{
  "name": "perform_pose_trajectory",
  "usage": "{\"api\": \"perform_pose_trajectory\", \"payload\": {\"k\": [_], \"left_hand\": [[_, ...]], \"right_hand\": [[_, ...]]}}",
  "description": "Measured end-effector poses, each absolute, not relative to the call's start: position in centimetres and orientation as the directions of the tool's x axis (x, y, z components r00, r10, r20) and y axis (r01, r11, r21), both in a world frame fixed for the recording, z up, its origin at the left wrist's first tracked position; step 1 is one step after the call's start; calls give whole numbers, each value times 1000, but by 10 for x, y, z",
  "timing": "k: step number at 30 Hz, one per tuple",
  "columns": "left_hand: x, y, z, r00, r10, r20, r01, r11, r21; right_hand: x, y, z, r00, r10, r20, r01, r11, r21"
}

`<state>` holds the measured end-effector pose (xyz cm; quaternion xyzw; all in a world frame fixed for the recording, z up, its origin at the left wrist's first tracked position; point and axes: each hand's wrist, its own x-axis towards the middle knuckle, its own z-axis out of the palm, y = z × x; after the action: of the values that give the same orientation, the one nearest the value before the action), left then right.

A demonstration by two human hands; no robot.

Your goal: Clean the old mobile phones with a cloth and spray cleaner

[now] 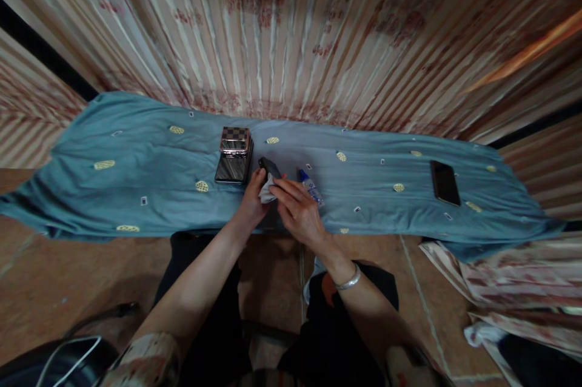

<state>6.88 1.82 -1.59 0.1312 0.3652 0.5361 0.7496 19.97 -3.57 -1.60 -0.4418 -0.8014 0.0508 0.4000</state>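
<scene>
My left hand (pixel 254 200) grips a small dark flat object (pixel 271 167) whose kind I cannot make out, tilted above the cloth-covered table. With my right hand (pixel 300 211) I hold a crumpled white cloth (pixel 267 190) against the near side of that object. Its lower part is hidden by the cloth and my fingers. Just right of my right fingers lies a small clear bottle (pixel 314 191) with a blue cap. Left of my left hand, a shiny checkered box (pixel 235 139) sits at the back of a glossy dark case (pixel 233 170).
A blue-green cloth (pixel 150 174) with yellow prints covers the long narrow table. A black smartphone (pixel 445 183) lies toward its right end. Pleated curtains (pixel 291 29) hang close behind the table. A dark item with a white cable (pixel 68 360) is at the lower left.
</scene>
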Motion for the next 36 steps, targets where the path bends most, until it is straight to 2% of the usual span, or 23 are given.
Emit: {"api": "perform_pose_trajectory", "payload": {"k": [3, 9, 18, 28, 31, 36], "left_hand": [[73, 12, -11, 35, 928, -372, -709, 285, 646], [73, 10, -13, 10, 960, -281, -574, 236, 784], [78, 11, -24, 4, 971, -239, -518, 206, 830], [82, 6, -30, 22, 982, -185, -457, 175, 872], [82, 4, -30, 56, 981, -188, -445, 193, 874], [81, 2, -22, 97, 966, -238, -522, 254, 814]], "right_hand": [[200, -34, -16, -306, 743, 595, 667, 613, -423], [200, -33, -19, -328, 774, 541, 736, 568, -367], [204, -29, -19, -290, 787, 545, 779, 525, -342], [215, -12, -23, -197, 800, 567, 781, 478, -403], [218, -7, -24, -142, 799, 585, 748, 473, -465], [219, -5, -29, -87, 824, 560, 663, 468, -584]]}}
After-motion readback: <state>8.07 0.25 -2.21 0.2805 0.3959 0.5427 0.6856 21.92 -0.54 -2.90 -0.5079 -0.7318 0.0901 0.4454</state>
